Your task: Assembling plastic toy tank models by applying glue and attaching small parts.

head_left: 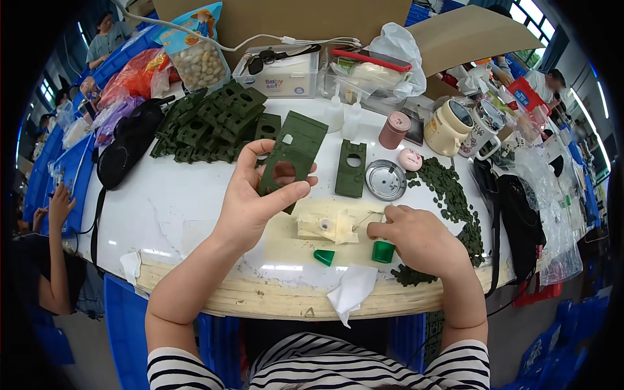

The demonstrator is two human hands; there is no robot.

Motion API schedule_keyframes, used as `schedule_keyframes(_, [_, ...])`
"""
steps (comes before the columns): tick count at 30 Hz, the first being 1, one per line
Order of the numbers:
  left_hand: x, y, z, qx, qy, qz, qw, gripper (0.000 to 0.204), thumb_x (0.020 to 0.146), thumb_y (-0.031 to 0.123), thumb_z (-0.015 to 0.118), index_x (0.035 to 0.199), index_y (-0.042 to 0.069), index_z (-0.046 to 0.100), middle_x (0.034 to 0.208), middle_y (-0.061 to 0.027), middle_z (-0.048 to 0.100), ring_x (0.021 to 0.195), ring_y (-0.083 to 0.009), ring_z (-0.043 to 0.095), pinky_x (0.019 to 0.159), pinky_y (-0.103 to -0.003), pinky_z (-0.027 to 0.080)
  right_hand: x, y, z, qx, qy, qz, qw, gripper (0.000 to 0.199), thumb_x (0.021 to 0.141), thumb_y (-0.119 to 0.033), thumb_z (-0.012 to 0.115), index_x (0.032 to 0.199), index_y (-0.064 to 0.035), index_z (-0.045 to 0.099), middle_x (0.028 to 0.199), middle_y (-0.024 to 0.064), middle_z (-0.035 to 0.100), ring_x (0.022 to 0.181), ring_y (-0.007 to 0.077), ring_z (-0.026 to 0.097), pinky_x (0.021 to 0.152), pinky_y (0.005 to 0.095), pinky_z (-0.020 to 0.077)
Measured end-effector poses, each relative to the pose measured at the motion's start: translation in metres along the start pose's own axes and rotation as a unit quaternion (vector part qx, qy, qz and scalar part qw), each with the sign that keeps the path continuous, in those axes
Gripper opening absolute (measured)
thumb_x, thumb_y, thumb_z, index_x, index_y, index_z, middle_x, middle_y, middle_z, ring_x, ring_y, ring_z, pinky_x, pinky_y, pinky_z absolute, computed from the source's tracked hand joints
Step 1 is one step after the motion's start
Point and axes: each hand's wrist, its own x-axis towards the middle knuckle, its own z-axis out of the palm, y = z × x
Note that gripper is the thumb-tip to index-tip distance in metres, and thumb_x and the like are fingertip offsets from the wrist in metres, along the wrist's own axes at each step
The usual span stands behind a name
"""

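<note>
Green plastic plate [290, 156], flat with cut-out holes, is held up at the frame's centre, clamped between thumb and fingers of the left hand [250, 201] above the white table [169, 208]. Behind it, upper left of centre, a heap of like green parts [208, 123] is piled. Right of the plate a second green plate [351, 168] and a round metal lid [385, 180] lie flat. At centre right, the right hand [416, 237] is closed, fingertips pinched on a thin wire-like tool [365, 218] beside a green cap [383, 251].
</note>
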Motion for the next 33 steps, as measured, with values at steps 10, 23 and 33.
schedule_keyframes(10, [-0.015,0.01,0.012,-0.02,-0.088,-0.041,0.995,0.068,0.08,-0.001,0.067,0.138,0.007,0.031,0.113,-0.0208,0.06,0.101,-0.0226,0.063,0.089,-0.035,0.051,-0.017,0.005,-0.038,0.303,0.612,-0.055,0.728,0.036,0.083,-0.028,0.07,0.089,-0.0038,0.044,0.069,0.0026,0.048,0.055,0.0111,0.042,0.048,0.0246,0.036])
schedule_keyframes(23, [-0.027,0.004,0.02,-0.023,-0.207,-0.138,0.968,0.061,0.086,0.003,0.066,0.139,0.002,0.037,0.106,-0.0083,0.063,0.088,-0.012,0.063,0.076,-0.027,0.054,0.004,-0.007,0.002,0.538,0.434,-0.053,0.721,0.05,0.075,-0.036,0.08,0.096,0.0023,0.057,0.091,0.0075,0.059,0.079,0.0135,0.057,0.068,0.0259,0.046])
schedule_keyframes(33, [-0.027,0.005,0.018,0.054,-0.207,-0.105,0.971,0.05,0.087,0.003,0.063,0.134,0.001,0.045,0.102,-0.0067,0.064,0.084,-0.0086,0.061,0.068,-0.022,0.056,0.021,-0.017,0.008,0.664,0.337,-0.035,0.667,0.032,0.087,-0.017,0.069,0.105,0.0002,0.049,0.097,0.0145,0.066,0.101,0.0252,0.064,0.086,0.0356,0.0515])
